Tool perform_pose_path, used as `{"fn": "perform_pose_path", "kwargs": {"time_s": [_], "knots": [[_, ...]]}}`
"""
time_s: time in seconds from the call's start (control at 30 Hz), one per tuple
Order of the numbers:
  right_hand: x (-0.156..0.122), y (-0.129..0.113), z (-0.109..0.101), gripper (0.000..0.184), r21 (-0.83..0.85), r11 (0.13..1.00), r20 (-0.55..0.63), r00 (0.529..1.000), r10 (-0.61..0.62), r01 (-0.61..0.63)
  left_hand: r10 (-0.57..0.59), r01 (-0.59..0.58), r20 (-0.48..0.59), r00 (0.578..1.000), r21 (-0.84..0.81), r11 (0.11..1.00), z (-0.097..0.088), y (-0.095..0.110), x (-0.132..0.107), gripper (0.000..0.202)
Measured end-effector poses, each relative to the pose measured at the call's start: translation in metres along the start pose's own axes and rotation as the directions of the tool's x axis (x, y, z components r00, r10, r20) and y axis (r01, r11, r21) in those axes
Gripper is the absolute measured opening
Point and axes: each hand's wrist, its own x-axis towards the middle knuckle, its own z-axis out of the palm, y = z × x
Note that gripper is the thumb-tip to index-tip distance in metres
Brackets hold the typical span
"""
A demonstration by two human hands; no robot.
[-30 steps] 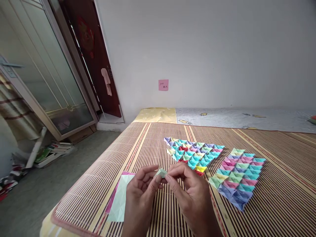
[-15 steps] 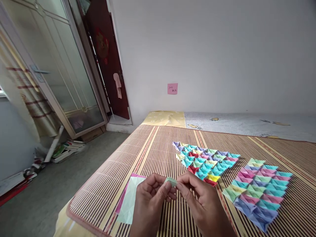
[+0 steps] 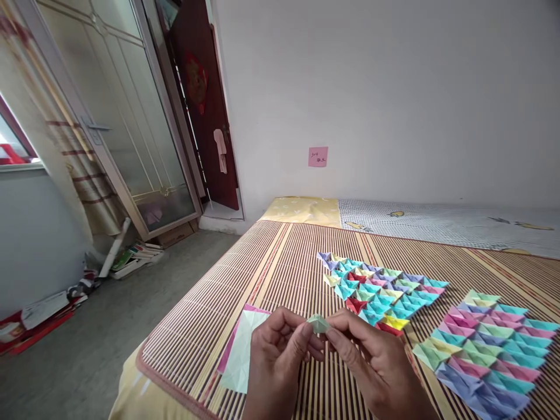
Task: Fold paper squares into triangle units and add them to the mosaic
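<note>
Between both hands I hold a small pale green folded paper (image 3: 318,324). My left hand (image 3: 282,356) pinches its left side between thumb and fingers. On the right side, my right hand (image 3: 371,359) grips it the same way. To the left of my left hand lie creased pale green paper sheets (image 3: 238,361), with a pink sheet (image 3: 226,357) showing under them. Beyond my right hand, rows of folded paper boats (image 3: 371,286) in several colours stand close together. A second group of paper boats (image 3: 492,344) is farther right.
A striped bamboo mat (image 3: 192,326) covers the bed, with patterned bedding (image 3: 437,219) along the wall. A pink note (image 3: 318,156) is stuck to the wall. Books (image 3: 137,256) lie on the floor at left, near a glass door (image 3: 118,116).
The view has turned a little left, so things sit farther right. The folded paper looks tilted differently, showing a more pointed top; both hands keep hold of it.
</note>
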Motion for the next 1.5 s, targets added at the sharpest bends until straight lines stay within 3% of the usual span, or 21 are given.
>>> {"fn": "perform_pose_path", "kwargs": {"time_s": [0.23, 0.4, 0.63, 0.8, 0.87, 1.0, 1.5], "knots": [[-0.004, 0.003, 0.007, 0.032, -0.085, 0.996, -0.056, 0.998, -0.043, 0.038, 0.052, -0.047, -0.054, 0.997, 0.091, 0.995, 0.002, -0.003, -0.004, 0.031], [-0.002, 0.009, 0.005, 0.031, -0.076, 0.997, -0.022, 0.999, -0.03, 0.028, 0.002, -0.008, 0.058, 0.998, 0.103, 0.995, -0.006, 0.0, 0.003, 0.026], [0.004, 0.017, 0.002, 0.025, -0.119, 0.982, 0.017, 0.989, -0.146, 0.147, -0.013, 0.01, 0.082, 0.997, 0.032, 0.999, -0.018, 0.003, 0.008, 0.013], [0.003, 0.015, -0.002, 0.026, -0.195, 0.967, 0.047, 0.987, -0.157, 0.163, -0.076, 0.084, 0.142, 0.987, -0.053, 0.995, -0.022, 0.001, 0.013, 0.009], [0.003, 0.013, -0.004, 0.024, -0.225, 0.96, 0.005, 0.986, -0.169, 0.165, -0.096, 0.105, 0.151, 0.984, -0.05, 0.993, -0.022, 0.001, 0.014, 0.009], [0.002, 0.009, -0.004, 0.019, -0.235, 0.951, -0.092, 0.969, -0.23, 0.203, -0.088, 0.096, 0.136, 0.987, -0.057, 0.994, -0.02, 0.001, 0.013, 0.01], [0.002, 0.006, 0.003, 0.02, -0.193, 0.968, -0.116, 0.976, -0.186, 0.162, -0.058, 0.058, 0.006, 0.998, -0.056, 0.997, -0.002, -0.001, 0.007, 0.01]]}}
